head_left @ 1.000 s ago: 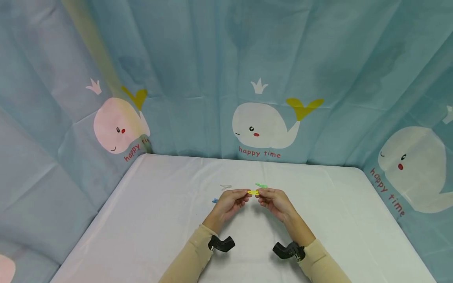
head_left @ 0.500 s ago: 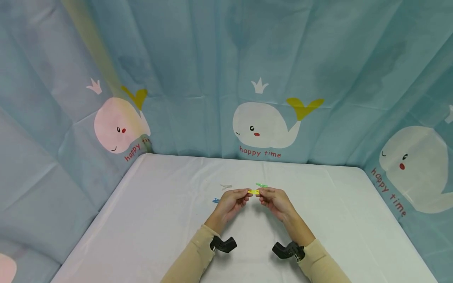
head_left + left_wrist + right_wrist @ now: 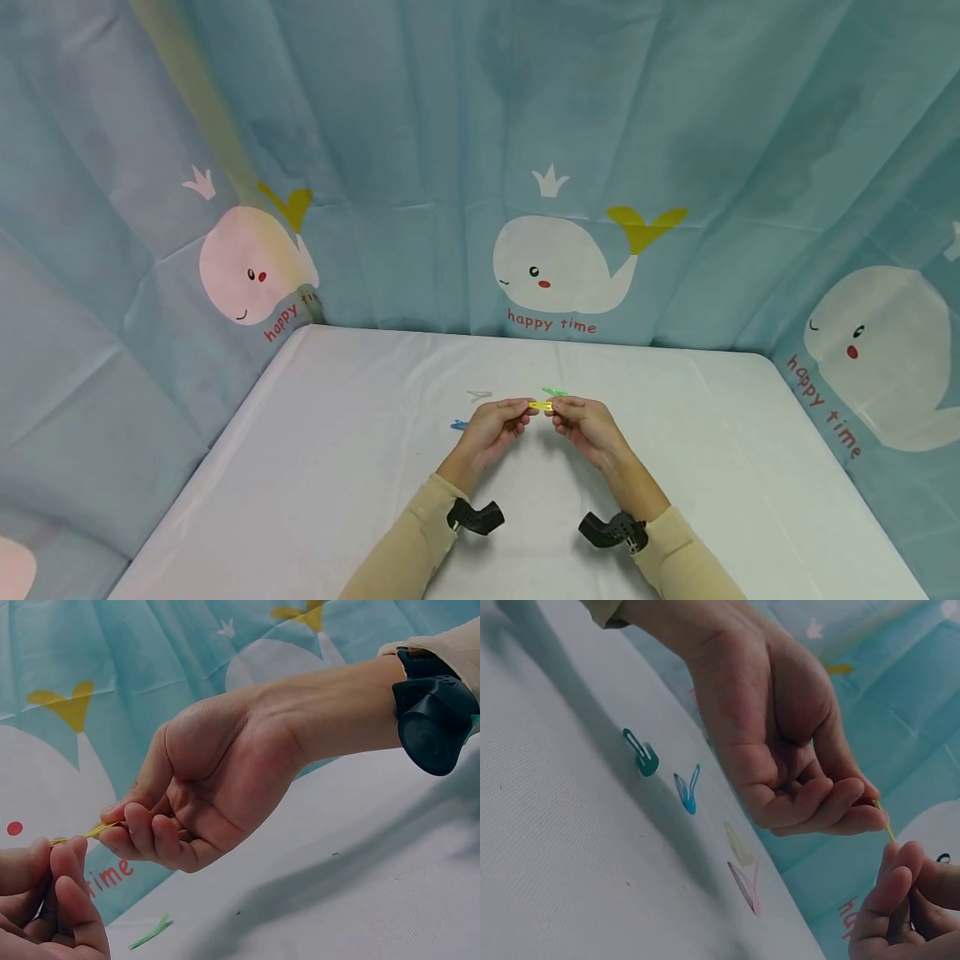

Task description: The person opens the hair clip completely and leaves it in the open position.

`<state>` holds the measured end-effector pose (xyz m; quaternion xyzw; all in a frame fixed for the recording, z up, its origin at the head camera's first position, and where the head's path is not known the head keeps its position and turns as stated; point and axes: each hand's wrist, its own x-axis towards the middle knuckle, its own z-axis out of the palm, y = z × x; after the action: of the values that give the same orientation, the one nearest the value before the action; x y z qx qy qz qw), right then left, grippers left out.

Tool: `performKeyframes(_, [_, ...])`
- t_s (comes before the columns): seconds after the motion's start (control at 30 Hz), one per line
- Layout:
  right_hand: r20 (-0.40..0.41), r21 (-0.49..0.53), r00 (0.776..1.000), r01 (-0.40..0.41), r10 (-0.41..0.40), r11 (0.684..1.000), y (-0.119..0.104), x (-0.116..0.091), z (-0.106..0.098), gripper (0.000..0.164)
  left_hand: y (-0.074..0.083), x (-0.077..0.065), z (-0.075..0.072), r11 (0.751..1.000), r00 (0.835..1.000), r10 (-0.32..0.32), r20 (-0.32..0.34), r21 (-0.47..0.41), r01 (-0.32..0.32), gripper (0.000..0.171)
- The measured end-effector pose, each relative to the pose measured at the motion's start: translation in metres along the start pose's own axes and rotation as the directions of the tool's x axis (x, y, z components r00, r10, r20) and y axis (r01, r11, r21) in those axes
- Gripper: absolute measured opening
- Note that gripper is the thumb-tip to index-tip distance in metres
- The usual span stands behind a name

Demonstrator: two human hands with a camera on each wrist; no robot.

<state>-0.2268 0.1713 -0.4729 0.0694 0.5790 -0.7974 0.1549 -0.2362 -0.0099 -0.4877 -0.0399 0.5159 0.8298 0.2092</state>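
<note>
Between both hands, close to the middle of the table in the head view, is a yellow snap hair clip. My left hand pinches its left end with thumb and fingers. At the other end, my right hand pinches it the same way. The left wrist view has the yellow clip edge-on, a thin strip raised above the table. Fingertips cover both its ends. Beyond my right hand lies a green hair clip; a blue hair clip sits beside my left hand, partly hidden.
A pale hair clip lies behind the hands on the white-covered table. The right wrist view shows a dark green clip, a yellowish clip and a spread pink clip. A blue whale-print curtain surrounds the table.
Both hands have shifted very slightly to the right with the yellow hair clip between them. The clips on the table have stayed in place.
</note>
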Motion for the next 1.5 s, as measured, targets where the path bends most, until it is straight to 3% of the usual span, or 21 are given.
performKeyframes(0.63, [-0.019,0.015,1.000,-0.001,0.001,1.000,0.0028,0.0001,0.0025,0.018,-0.0013,-0.0030,0.0026,1.000,0.999,-0.003,-0.047,0.014,0.004,0.034])
performKeyframes(1.5, [-0.015,-0.018,1.000,-0.005,0.004,1.000,0.0022,-0.0031,0.0013,0.016,-0.0016,-0.0054,0.0025,1.000,0.999,-0.011,-0.032,0.007,0.011,0.034])
